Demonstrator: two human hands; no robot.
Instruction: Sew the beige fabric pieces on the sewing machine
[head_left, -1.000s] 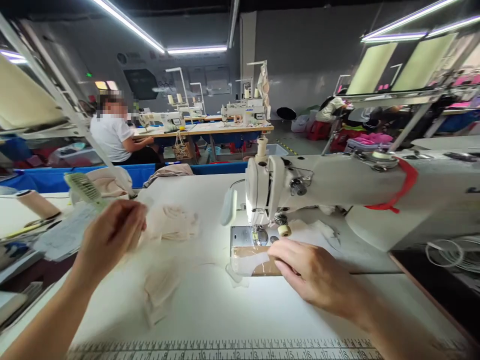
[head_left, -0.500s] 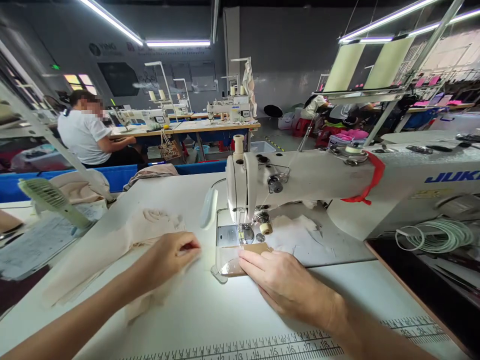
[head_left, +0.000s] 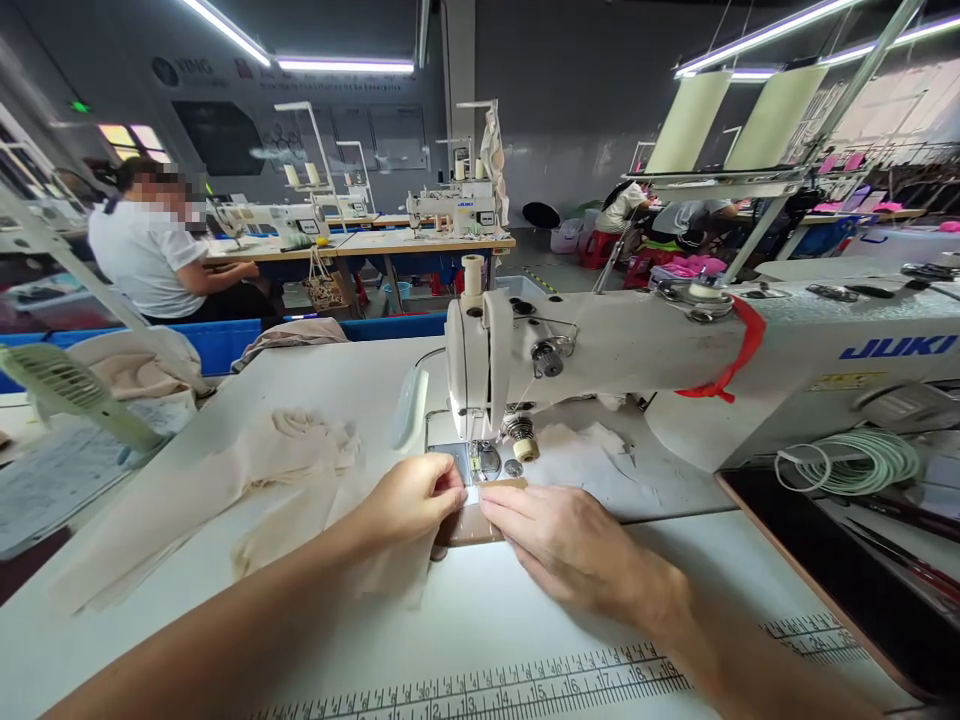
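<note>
- Two hands at the sewing machine (head_left: 600, 345), both just in front of the presser foot (head_left: 475, 462); looks mid-job.
- L hand (head_left: 416, 495): thumb + index nipped tight, prob. on the thin pale fabric (head_left: 401, 575), which seems to trail under the hand onto the table (head_left: 540, 625).
- R hand (head_left: 562, 540): fingers together, laid flat over the brown pad (head_left: 469, 528); thumb hidden, so can't tell if it grips anything.
- Done, by the look: fabric edge is up near the foot. Under it, or any stitches in? Can't tell, too small + fingers in the way.
- Left, prob.: this pc. isn't finished, being pinched right by the needle area.
- More beige fabric (head_left: 210, 480) lies loose L of the hands; pale scrap (head_left: 577, 450) R of the needle area. Sewn or unsewn, can't tell.
</note>
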